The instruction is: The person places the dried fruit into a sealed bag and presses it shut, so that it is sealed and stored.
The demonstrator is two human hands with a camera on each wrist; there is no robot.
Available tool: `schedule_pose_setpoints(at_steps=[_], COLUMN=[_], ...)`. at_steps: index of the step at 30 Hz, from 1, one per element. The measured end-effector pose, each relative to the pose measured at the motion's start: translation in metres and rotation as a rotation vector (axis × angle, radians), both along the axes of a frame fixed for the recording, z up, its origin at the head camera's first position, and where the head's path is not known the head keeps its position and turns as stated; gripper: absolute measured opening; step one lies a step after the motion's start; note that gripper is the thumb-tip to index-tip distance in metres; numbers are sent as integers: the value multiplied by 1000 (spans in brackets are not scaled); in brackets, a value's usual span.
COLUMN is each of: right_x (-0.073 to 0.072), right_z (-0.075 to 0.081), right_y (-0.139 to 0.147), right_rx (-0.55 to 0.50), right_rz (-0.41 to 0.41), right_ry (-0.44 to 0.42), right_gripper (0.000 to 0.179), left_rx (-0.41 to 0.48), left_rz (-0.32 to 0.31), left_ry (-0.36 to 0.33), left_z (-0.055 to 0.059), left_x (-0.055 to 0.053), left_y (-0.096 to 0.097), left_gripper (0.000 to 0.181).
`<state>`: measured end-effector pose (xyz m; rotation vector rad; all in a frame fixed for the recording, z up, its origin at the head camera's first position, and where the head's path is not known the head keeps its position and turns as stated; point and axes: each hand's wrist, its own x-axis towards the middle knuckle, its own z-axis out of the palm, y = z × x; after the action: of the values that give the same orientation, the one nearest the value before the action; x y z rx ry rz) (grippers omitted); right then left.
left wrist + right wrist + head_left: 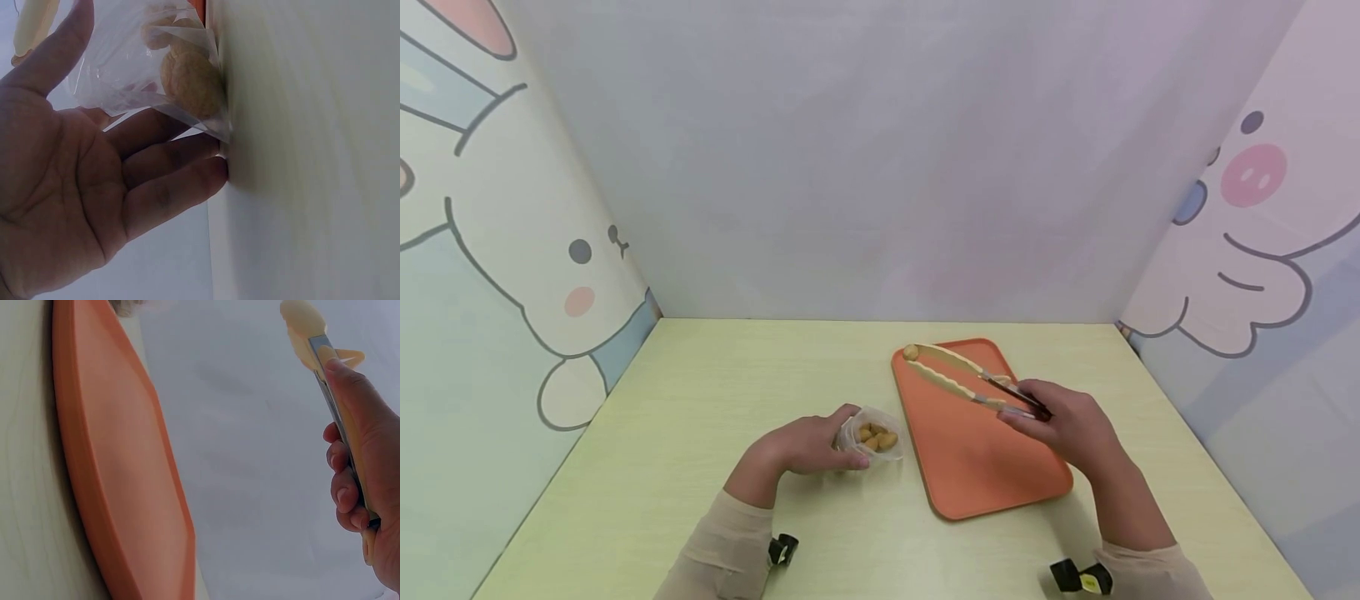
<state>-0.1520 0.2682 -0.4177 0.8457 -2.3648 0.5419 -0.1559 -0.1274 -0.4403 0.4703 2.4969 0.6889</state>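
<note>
My left hand [808, 444] holds a clear plastic bag [119, 69] from its left side, thumb in front and fingers behind. Several tan, walnut-like nuts [877, 438] lie inside the bag, which stands open at the top on the table. In the left wrist view, a wrinkled nut [190, 81] shows through the plastic near the tabletop. My right hand [1075, 421] grips a pair of food tongs [958, 361] with cream tips and metal handles. At the end of the tongs is a single nut [911, 352], above the tray's far left corner.
An orange tray [977, 454] lies flat on the pale wooden table [722, 367], right of the bag and beneath the tongs. A plain pale wall [865, 167] rises behind the table. Side panels with cartoon animals [527, 267] flank it.
</note>
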Motion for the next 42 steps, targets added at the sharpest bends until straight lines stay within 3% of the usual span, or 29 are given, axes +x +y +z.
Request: schedule_pose_setpoints(at_steps=[22,28,33,37,42], right_x=[4,6,7,8,8], right_z=[-2,-2,-2,-1,0], right_y=[-10,-15,-19,-20,-20], right_rx=[55,84,120,112,91], right_rz=[162,151,146,128,74], right_ry=[-192,-267,-281,-283,-346], right_gripper=[26,25,25,29,38], left_rx=[23,36,46,42,31], left_rz=[-9,-19,-27,-28,-27], left_ry=[-1,-1,0,3,6], left_z=[-2,-1,0,0,-1], left_x=[0,-1,-2,-2,-2], left_y=[-1,-1,-1,-1,-1], left_gripper=[82,79,77,76,78])
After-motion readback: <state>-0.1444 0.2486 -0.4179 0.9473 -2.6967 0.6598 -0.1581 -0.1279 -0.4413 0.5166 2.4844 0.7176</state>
